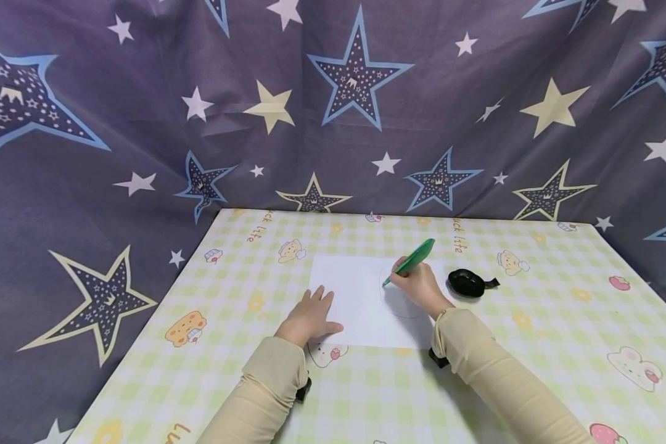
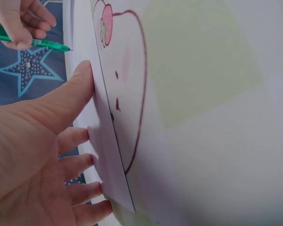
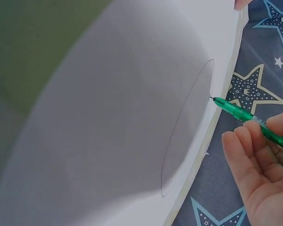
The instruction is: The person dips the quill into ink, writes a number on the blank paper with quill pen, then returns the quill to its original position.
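Note:
A white sheet of paper (image 1: 355,302) lies on the table, with a thin curved line drawn on its right half. My right hand (image 1: 419,287) pinches a green pen (image 1: 418,256) between thumb and fingers, its tip at the drawn line. The right wrist view shows the pen (image 3: 238,112) tip against the paper (image 3: 188,42) beside a long rounded outline. My left hand (image 1: 309,316) rests with spread fingers on the paper's left edge. In the left wrist view its thumb and fingertips (image 2: 82,162) press the sheet near its border.
A black rounded object with a short tab (image 1: 467,283) lies right of the paper. The table (image 1: 566,345) wears a green-checked cloth with cartoon prints. Behind it hangs a dark curtain (image 1: 333,148) with stars. A dark band piece (image 1: 303,390) shows under the left wrist.

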Demonstrator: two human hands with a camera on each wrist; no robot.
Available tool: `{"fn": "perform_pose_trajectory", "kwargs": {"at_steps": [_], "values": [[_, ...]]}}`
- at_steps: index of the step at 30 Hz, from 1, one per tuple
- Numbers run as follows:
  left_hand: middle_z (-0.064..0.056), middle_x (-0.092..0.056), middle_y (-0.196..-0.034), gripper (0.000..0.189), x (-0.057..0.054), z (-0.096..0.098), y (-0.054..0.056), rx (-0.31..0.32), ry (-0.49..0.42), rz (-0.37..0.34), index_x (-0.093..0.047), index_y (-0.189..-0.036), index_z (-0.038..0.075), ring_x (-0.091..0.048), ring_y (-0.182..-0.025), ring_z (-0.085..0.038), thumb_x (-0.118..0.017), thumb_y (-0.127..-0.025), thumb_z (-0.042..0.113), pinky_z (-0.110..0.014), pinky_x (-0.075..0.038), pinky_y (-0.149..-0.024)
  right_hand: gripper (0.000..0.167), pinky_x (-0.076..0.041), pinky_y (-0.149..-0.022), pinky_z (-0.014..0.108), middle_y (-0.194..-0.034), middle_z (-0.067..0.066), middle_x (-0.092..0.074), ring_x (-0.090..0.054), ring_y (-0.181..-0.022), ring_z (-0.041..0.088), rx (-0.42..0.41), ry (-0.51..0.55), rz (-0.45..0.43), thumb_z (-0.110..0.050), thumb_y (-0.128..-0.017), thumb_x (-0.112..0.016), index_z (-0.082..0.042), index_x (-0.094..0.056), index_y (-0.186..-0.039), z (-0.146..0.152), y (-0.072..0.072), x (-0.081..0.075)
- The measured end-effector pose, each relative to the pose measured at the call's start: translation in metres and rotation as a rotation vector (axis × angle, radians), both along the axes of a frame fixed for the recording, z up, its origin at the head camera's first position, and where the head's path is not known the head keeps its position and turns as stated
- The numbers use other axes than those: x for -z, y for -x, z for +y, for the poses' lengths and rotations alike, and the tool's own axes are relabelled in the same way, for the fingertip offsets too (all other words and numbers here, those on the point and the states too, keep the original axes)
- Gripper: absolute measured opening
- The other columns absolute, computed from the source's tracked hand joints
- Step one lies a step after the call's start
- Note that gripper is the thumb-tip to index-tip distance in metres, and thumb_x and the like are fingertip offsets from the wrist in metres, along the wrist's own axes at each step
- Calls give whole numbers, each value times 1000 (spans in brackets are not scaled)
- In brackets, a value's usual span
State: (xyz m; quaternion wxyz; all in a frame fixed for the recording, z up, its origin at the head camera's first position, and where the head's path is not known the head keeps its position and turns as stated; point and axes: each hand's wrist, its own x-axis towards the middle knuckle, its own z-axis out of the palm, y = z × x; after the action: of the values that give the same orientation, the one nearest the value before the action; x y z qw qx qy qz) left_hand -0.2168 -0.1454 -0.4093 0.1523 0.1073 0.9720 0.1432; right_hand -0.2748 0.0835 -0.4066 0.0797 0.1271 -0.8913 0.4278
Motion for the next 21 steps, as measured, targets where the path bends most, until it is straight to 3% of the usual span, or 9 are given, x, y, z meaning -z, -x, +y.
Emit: {"fn": "perform_pose_trajectory", "kwargs": {"at_steps": [15,21], "values": [[-20,-21,-148,74,0,0,0,-1,-2,0,-32,-142,1,-15,-133,-42,-62,-87,39,-49,-21,-107,7,-36,-54,27,-55,-3,-50,-42,-52,12,-14,1,6,1,-77,-57,-5,-58,-73,-4,-3,0],[-20,-21,-148,73,1,1,0,1,-1,-1,-32,-142,1,-15,-134,-42,-62,-87,38,-48,-21,-107,6,-36,-52,27,-55,-2,-49,-41,-51,13,-7,26,-39,-2,-79,-56,-6,-57,-74,-2,-3,-3]]}}
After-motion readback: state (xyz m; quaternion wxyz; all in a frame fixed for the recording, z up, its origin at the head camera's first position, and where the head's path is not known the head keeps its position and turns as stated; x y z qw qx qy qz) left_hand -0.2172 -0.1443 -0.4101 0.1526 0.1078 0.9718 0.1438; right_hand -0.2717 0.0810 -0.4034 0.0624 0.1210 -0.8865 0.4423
